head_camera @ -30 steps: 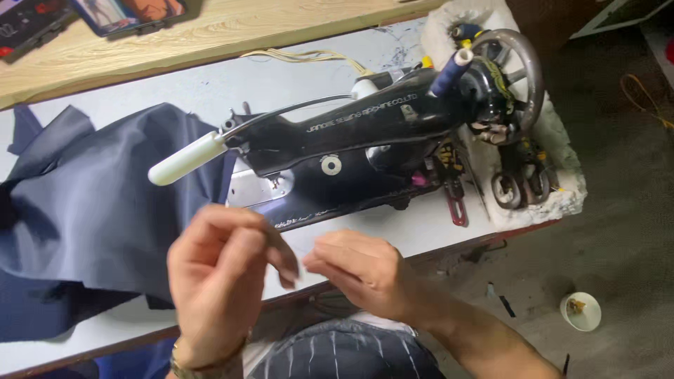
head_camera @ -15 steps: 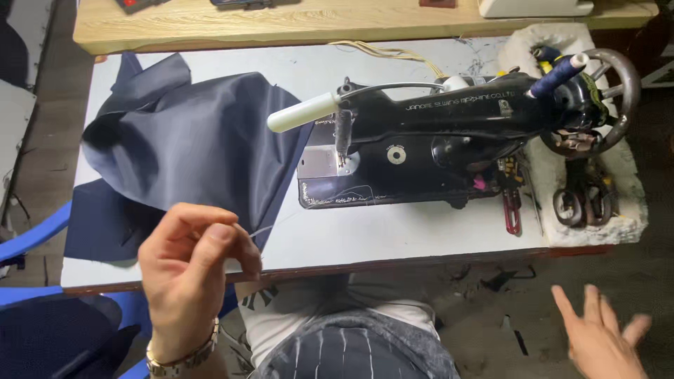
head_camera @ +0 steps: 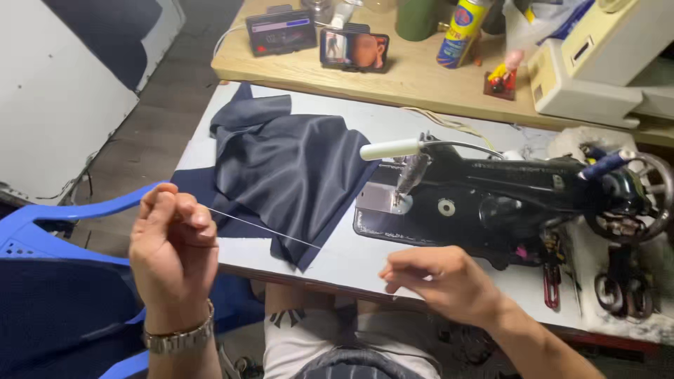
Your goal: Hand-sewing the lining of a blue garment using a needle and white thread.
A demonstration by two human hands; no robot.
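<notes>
My left hand (head_camera: 174, 249) is raised at the lower left, wearing a metal wristwatch, its fingers pinched on a thin pale thread (head_camera: 263, 228). The thread runs taut to the right across the dark navy fabric (head_camera: 288, 168). My right hand (head_camera: 439, 281) hovers over the table's near edge with its fingers curled; whether it pinches the thread's other end is too fine to see. Behind it stands a black sewing machine (head_camera: 505, 200) with a white lever and a hand wheel (head_camera: 635, 200) on the right.
The grey-white table (head_camera: 351, 260) holds the fabric and machine. A wooden shelf (head_camera: 393, 77) behind carries small devices, a spray can, a toy and a beige box. A blue plastic chair (head_camera: 63, 231) stands at the left. Red-handled scissors (head_camera: 552, 284) lie by the machine.
The view swung left and upward. My right hand came back from the low right, fingers now curled near the table edge. My left hand holds a thread that now shows stretched taut.
</notes>
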